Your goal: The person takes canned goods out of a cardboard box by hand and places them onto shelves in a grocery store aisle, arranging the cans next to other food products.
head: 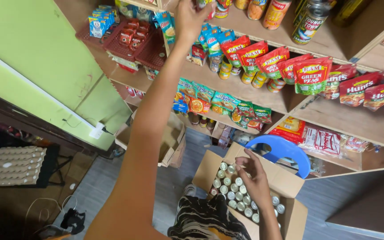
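At upper centre, my left hand was up at the top shelf, fingers closed on a small can. Lower right, my right hand hovered, fingers loosely apart and holding nothing, over the cardboard box. Many cans remained inside, so I judged the shelving far from finished.

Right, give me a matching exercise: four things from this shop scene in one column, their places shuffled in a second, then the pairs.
1. left hand
2. right hand
3. egg trays
4. red pouches

a. stacked at the far left, low down
b. over the open cardboard box of cans
c. standing in a row along a wooden shelf
d. raised to the top shelf

Pairs: 1-d, 2-b, 3-a, 4-c
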